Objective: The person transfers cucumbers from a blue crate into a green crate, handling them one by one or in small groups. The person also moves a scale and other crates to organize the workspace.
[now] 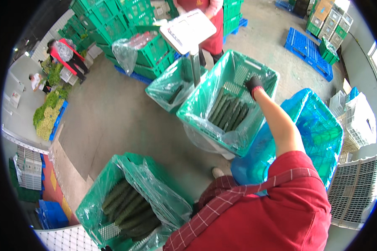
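My right hand (254,84), in a dark glove with a red cuff, reaches into the far end of a green plastic crate (204,130) lined with clear plastic film. It is by the inner wall; its fingers are partly hidden, so I cannot tell whether it grips anything. Several long dark green cucumbers (229,111) lie side by side in the near half of this crate. Another film-lined crate (91,191), at lower left, holds a heap of cucumbers (132,207). Of my left hand (106,248), only what seem to be dark gloved fingertips show at that crate's lower corner.
A scale display (188,29) on a metal post rises beside a smaller lined crate (163,80). A blue-lined crate (320,131) stands right. A person in a red apron (218,34) is behind the display. Stacked crates (138,15) and a blue pallet (306,51) stand farther off.
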Motion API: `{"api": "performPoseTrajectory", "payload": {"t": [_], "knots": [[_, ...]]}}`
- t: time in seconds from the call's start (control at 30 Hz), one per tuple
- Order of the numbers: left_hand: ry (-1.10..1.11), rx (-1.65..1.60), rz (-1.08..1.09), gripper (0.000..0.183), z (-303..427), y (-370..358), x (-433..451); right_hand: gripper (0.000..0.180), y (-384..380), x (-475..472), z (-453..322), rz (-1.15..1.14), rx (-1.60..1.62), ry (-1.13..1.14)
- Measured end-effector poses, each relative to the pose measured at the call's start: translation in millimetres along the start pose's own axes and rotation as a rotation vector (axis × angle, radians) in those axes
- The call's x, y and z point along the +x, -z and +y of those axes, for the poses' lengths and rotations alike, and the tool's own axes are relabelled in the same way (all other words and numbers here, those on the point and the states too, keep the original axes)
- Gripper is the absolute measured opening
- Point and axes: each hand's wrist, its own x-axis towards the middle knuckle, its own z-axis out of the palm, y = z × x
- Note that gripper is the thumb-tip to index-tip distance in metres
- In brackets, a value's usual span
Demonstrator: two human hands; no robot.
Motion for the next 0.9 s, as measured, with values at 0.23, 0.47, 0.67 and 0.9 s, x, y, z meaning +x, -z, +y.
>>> {"api": "performPoseTrajectory", "payload": {"t": [0.23,0.47,0.67,0.9], "knots": [[-0.002,-0.068,0.028,0.060,2,-3,21,0.023,-2,-159,-181,-0.837,0.564,0.191],[-0.031,0.036,0.125,0.057,-29,-9,73,0.039,-5,-393,-290,-1.492,0.700,0.287],[-0.044,-0.060,0.074,0.051,-52,-15,111,0.041,-9,-460,-314,-1.350,0.494,0.376],[-0.063,-0.121,0.021,0.044,-39,-31,128,0.045,-19,-479,-310,-1.027,0.286,0.463]]}}
